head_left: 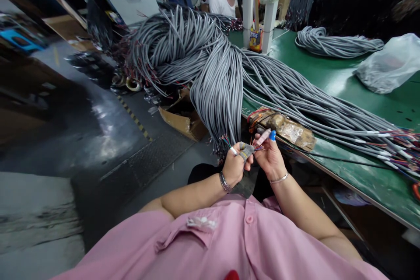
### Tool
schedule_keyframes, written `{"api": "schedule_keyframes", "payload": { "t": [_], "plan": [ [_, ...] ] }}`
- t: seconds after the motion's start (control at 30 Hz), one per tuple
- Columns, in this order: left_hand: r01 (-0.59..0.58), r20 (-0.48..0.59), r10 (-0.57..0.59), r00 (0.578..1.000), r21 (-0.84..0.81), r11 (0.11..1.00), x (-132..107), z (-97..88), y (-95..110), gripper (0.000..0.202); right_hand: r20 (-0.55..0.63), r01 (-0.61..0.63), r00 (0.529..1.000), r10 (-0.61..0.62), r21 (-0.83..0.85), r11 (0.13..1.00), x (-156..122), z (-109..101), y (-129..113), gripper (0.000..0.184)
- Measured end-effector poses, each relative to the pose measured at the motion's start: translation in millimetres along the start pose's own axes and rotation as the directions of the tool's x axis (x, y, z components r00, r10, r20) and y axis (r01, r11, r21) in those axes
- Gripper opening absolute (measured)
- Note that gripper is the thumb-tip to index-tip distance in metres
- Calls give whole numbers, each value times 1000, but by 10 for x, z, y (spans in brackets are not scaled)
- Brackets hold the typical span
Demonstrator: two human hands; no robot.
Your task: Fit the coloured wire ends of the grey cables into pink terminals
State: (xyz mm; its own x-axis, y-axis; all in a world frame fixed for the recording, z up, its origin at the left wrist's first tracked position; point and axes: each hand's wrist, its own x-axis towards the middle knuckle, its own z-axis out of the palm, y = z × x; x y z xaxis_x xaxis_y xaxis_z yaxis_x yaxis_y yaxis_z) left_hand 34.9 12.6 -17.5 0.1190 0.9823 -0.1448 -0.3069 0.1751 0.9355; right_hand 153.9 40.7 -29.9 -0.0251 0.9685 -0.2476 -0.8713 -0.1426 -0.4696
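My left hand [238, 162] is closed around the end of a grey cable, its fingers in grey covers with a yellow stripe. Thin coloured wires [259, 148] stick out of its grip towards my right hand, and another tuft of coloured wires [225, 141] with a white sleeve [233, 150] shows on its left side. Close beside it, my right hand [271, 156] is turned palm up with its thumb raised. The wire tips lie against its fingers. One of those fingers is wrapped in whitish tape, and the thumb wears a blue cover.
A large pile of grey cables [216, 83] drapes over the green table [331, 79]. A taped wooden block [288, 129] sits at its near edge. A plastic bag [390, 65] and coiled cables [337, 44] lie farther back. A cardboard box [179, 120] stands below. Another person [223, 0] sits behind.
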Motion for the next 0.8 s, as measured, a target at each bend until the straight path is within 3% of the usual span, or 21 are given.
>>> {"api": "schedule_keyframes", "payload": {
  "t": [0.2, 0.37, 0.5, 0.57, 0.7, 0.8],
  "plan": [
    [5, 10, -5, 1000, 34, 999, -71, -51, 46, 30, 91, -39, 995, 49, -116, 992, -62, -122, -43, 43],
    [12, 8, -12, 1000, 84, 996, -122, -153, 24, 33, 182, -81, 968, 174, -429, 900, -188, -158, -150, 40],
    [-11, 34, 6, 999, 169, 986, -133, -224, -14, 33, 203, 64, 974, 104, -681, 730, -282, -95, -193, 24],
    [-6, 112, -22, 993, 244, 970, -121, -256, -21, 31, 247, 144, 967, 63, -733, 664, -318, -70, -204, 18],
    [16, 295, -154, 943, 421, 907, -78, -313, -10, 23, 394, 354, 919, -9, -817, 455, -394, -42, -227, 13],
    [32, 307, -192, 932, 457, 889, -53, -332, 22, 21, 482, 489, 870, -108, -811, 321, -447, -32, -228, 3]
  ]
}}
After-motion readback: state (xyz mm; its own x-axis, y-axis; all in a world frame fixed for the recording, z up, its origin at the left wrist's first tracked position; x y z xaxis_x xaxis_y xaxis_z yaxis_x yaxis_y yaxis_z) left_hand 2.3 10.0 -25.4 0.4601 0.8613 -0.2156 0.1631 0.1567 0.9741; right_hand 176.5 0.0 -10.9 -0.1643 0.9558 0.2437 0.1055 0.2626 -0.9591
